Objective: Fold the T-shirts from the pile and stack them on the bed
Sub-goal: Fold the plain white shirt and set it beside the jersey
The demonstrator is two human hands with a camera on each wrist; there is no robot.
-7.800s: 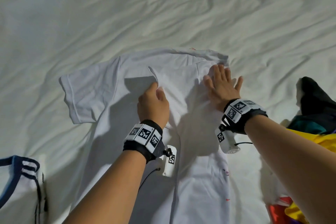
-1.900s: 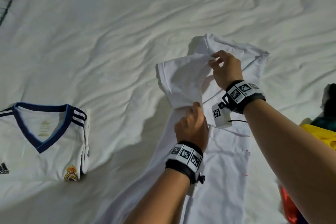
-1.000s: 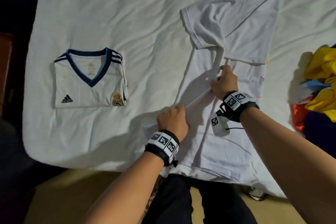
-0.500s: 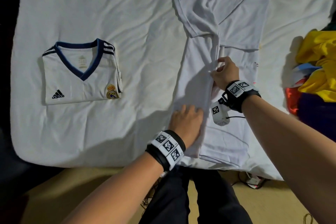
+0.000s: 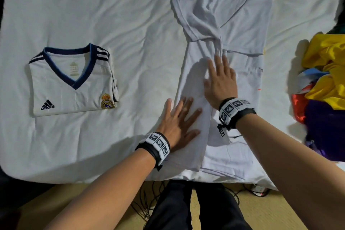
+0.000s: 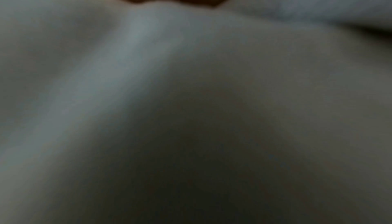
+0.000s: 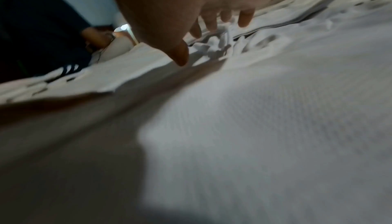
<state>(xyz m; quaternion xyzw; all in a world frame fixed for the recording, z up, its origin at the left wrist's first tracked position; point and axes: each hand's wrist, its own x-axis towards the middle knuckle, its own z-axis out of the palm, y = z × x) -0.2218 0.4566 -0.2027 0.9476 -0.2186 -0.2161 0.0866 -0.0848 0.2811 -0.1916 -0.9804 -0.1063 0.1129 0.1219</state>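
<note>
White bed [image 5: 130,15] sheet fills most of what I'm seeing from the head cam, pretty wrinkled all over. Plain white tee [image 5: 233,43] is laid out lengthwise on the right half of the bed, both sides folded in toward the middle so it's a long strip, sleeves bunched up near the top. My left hand [image 5: 179,123] is flat on the lower left part of it, fingers [image 5: 188,102] spread and straight, pressing the folded edge down, not gripping anything. Right hand [image 5: 221,82] is flat too, a bit higher up on the middle of the tee, fingers straight and pointing at the sleeves, just resting on the cloth.

Off to the left, well apart from the tee, sits the folded jersey [image 5: 72,82], white with a navy V-neck, logo and crest facing up. Pile [image 5: 324,84] of colourful shirts (yellow, orange, purple) is at the right edge of the bed.

Left wrist cam is basically a blur of white fabric, can't tell much. Right wrist cam shows my fingers [image 7: 180,54] hovering right over the tee [image 7: 275,110], thumb tip touching it.
</note>
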